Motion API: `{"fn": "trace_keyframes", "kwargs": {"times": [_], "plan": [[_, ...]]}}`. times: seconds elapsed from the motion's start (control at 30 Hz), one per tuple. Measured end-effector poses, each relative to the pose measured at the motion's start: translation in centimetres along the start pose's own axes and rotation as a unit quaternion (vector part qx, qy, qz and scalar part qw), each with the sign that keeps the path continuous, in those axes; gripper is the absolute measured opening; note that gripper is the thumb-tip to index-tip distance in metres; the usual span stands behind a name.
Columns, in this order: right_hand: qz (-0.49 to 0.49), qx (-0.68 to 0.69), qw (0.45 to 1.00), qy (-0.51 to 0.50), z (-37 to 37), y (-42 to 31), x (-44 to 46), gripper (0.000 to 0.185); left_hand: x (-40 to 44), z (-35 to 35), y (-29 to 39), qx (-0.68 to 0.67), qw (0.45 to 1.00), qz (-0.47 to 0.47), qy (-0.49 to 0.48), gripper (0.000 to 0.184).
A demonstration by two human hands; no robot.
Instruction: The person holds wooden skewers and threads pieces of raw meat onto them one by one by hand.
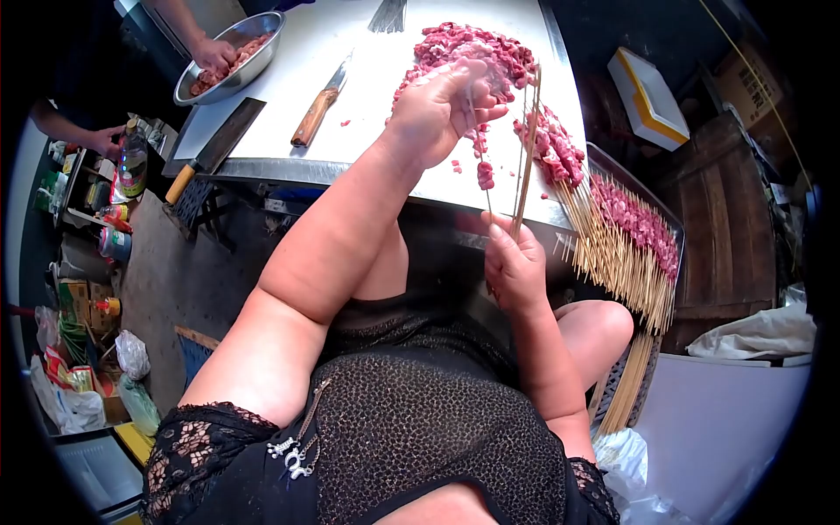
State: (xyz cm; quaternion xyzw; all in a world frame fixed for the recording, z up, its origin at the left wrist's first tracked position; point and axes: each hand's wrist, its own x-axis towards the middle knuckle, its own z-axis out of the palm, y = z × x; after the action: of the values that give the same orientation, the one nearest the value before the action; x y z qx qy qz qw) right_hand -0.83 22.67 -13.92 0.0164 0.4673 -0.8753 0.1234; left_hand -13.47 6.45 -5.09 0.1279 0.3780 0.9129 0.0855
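Note:
In my right hand [514, 262], below the table's front edge, several thin bamboo skewers [528, 162] are gripped by their lower ends. One of them, a loaded skewer [485, 175], leans away from the others with small pieces of raw meat along it. My left hand [437, 109] is closed around the upper part of this skewer, its fingers on the meat there; the tip is partly hidden. Just beyond it lies a heap of cut raw meat [472, 48] on the white tabletop [367, 131]. Right of my hands sits a smaller pile of meat skewers [556, 149].
A tray [675, 229] holds rows of filled skewers at the right. A knife [319, 109] and a cleaver [219, 144] lie on the table's left. Another person's hand [213, 57] is in a metal bowl [273, 44] of meat; their other hand touches a bottle [133, 162].

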Motion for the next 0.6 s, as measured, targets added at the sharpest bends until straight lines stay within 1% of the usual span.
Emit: {"fn": "trace_keyframes", "kwargs": {"times": [0.03,0.07,0.1,0.13,0.2,0.23,0.3,0.33,0.37,0.43,0.47,0.53,0.57,0.6], "plan": [[-0.006,0.006,1.0,0.0,-0.1,0.0,0.1,0.022,-0.1,0.0,-0.1,0.0,1.0,0.001,0.0,0.021],[-0.011,-0.015,1.0,0.021,-0.2,-0.2,0.0,0.021,-0.3,0.0,-0.2,-0.002,1.0,0.018,-0.005,0.026],[-0.011,-0.016,1.0,0.021,-0.2,-0.2,-0.1,0.021,-0.4,0.0,-0.3,-0.005,0.999,0.034,-0.009,0.03],[-0.042,-0.058,0.997,0.03,-0.2,-0.1,-0.1,0.021,-0.5,0.1,-0.3,-0.005,0.999,0.035,-0.009,0.03],[-0.118,-0.143,0.981,0.05,-0.1,0.0,-0.2,0.022,-0.5,0.4,-0.4,0.035,0.997,0.062,0.024,0.036],[-0.118,-0.143,0.981,0.049,-0.2,0.1,0.0,0.022,-0.4,0.4,-0.5,0.035,0.997,0.063,0.023,0.036],[-0.226,-0.265,0.932,0.098,-0.4,0.1,0.2,0.022,-0.3,0.5,-0.7,0.035,0.996,0.07,0.032,0.035],[-0.244,-0.296,0.917,0.109,-0.2,-0.2,0.1,0.022,-0.1,0.7,-0.8,0.034,0.996,0.07,0.031,0.035],[-0.244,-0.296,0.917,0.109,-0.3,-0.2,0.3,0.022,-0.1,1.0,-0.9,0.017,0.997,0.061,0.038,0.035],[-0.332,-0.385,0.855,0.099,-0.4,-0.1,0.7,0.022,-0.2,1.2,-0.9,0.001,0.998,0.052,0.047,0.035],[-0.332,-0.385,0.856,0.097,-0.3,-0.1,0.7,0.022,-0.1,1.3,-0.7,-0.022,0.998,0.048,0.039,0.033],[-0.286,-0.303,0.906,0.076,0.2,0.0,0.6,0.022,0.1,1.2,-0.5,-0.045,0.997,0.047,0.03,0.031],[-0.288,-0.303,0.905,0.075,0.5,-0.2,0.5,0.022,0.2,0.9,-0.4,-0.064,0.997,0.036,0.013,0.026],[-0.222,-0.225,0.947,0.063,0.8,-0.4,0.3,0.022,0.2,0.9,-0.4,-0.083,0.996,0.024,-0.005,0.023]]}}
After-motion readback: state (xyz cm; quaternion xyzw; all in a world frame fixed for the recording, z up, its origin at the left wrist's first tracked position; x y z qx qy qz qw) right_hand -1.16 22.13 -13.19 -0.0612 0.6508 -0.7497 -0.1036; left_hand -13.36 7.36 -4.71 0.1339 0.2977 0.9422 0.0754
